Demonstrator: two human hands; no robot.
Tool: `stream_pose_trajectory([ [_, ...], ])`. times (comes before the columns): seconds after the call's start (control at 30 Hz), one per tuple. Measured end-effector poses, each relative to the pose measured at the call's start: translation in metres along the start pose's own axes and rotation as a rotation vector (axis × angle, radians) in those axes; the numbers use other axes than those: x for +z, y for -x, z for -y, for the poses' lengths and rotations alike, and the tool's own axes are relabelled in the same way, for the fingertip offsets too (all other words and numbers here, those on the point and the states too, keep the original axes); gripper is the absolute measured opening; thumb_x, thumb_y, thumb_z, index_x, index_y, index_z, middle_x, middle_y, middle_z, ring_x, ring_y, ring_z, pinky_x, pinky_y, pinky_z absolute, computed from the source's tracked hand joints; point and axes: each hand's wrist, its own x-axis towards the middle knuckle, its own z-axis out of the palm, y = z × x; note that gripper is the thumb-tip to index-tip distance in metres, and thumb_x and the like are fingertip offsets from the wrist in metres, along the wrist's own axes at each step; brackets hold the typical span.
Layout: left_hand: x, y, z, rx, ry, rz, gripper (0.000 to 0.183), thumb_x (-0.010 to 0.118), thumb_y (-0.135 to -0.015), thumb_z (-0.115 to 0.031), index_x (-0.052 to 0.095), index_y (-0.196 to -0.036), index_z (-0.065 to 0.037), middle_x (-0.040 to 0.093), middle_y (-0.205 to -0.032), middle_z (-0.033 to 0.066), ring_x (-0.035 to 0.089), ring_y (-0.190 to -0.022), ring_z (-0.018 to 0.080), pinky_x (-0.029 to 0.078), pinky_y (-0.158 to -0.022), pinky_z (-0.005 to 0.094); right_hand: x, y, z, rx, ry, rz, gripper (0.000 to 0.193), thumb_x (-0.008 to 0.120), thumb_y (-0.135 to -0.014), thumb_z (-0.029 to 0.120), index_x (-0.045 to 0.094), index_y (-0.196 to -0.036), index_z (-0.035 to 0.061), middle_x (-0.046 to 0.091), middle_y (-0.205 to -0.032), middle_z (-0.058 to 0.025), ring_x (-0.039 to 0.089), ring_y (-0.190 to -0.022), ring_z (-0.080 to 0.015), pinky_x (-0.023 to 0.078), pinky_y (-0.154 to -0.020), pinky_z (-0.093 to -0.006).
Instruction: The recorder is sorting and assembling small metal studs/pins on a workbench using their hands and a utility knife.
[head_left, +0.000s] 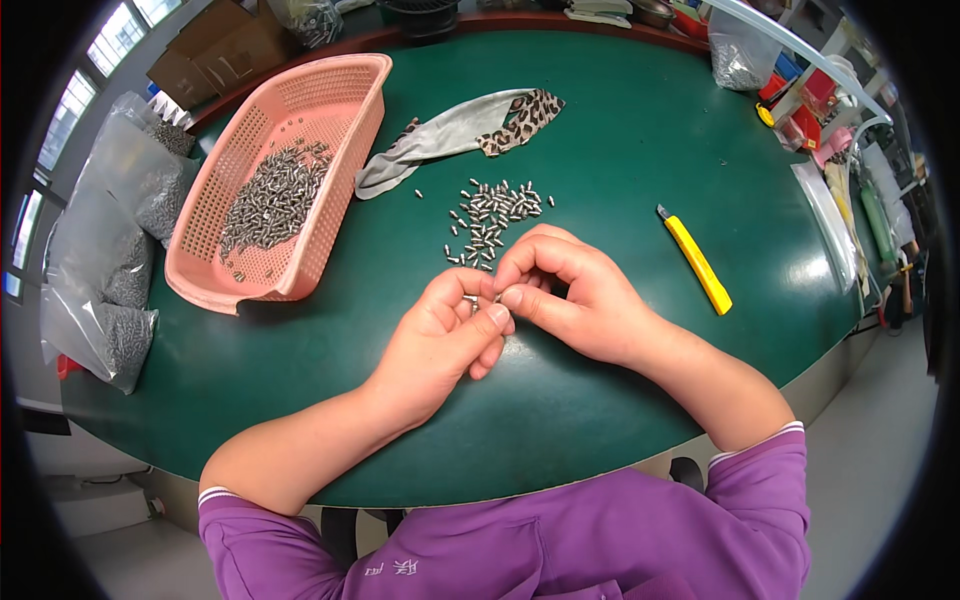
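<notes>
Small-part handling, toward near edge of desk [590, 430].
My left hand [435, 328] and right hand [575, 295] apparently pinch a metal piece [498, 298]; next likely needs steadiness.

Left hand [440, 325] and right hand [585, 295] meet beside scattered metal parts [490, 205]

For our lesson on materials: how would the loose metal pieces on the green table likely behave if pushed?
The loose metal pieces would probably roll, given their rounded, tapered shape. Their shiny surfaces suggest they may slide on the smooth-looking green table. Looking metallic, they are likely stiff.
</notes>
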Motion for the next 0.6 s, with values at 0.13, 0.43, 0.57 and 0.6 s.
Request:
stream_pose_trajectory([
  [0.13, -0.0026, -0.0007, 0.0021, -0.015, 0.099, 0.016, 0.017, 0.045, -0.098, -0.022, 0.046, -0.104, -0.006, 0.055, -0.084, 0.0031, 0.047, -0.061, 0.0074, 0.036, -0.051, 0.0196, -0.0043, -0.0016, -0.004, -0.035, 0.098, -0.088, 0.009, 0.059, -0.087, 0.006, 0.062, -0.096, 0.0053, 0.054, -0.092, -0.0012, 0.053, -0.078, -0.0092, 0.045, -0.069, -0.0235],
  [0.43, -0.0034, 0.0007, 0.0017, -0.003, 0.082, 0.04, 0.021, 0.042, -0.1, -0.025, 0.049, -0.098, -0.006, 0.054, -0.079, 0.0032, 0.045, -0.058, 0.0073, 0.035, -0.05, 0.0197, -0.0052, -0.002, -0.003, -0.31, 0.233, -0.074, 0.013, 0.066, -0.081, 0.003, 0.065, -0.093, 0.0045, 0.059, -0.089, -0.0043, 0.056, -0.082, -0.0123, 0.047, -0.067, -0.026],
  [0.57, -0.0036, 0.0006, 0.0008, -0.006, 0.161, 0.047, 0.019, 0.043, -0.099, -0.024, 0.049, -0.098, -0.006, 0.054, -0.08, 0.0035, 0.045, -0.058, 0.0068, 0.035, -0.05, 0.0196, -0.0052, -0.0017, -0.0011, -0.117, 0.092, -0.033, 0.008, 0.065, -0.084, 0.007, 0.065, -0.091, 0.0048, 0.059, -0.087, -0.0043, 0.059, -0.078, -0.0124, 0.05, -0.07, -0.0258],
  [0.6, -0.004, 0.0003, 0.0017, 0.003, 0.17, 0.071, 0.017, 0.045, -0.099, -0.022, 0.049, -0.099, -0.006, 0.054, -0.08, 0.0036, 0.045, -0.058, 0.0067, 0.035, -0.05, 0.0196, -0.0048, -0.0012, -0.0009, -0.118, 0.093, -0.034, 0.008, 0.065, -0.084, 0.007, 0.065, -0.091, 0.0048, 0.059, -0.087, -0.0043, 0.059, -0.078, -0.0124, 0.05, -0.07, -0.0258],
])
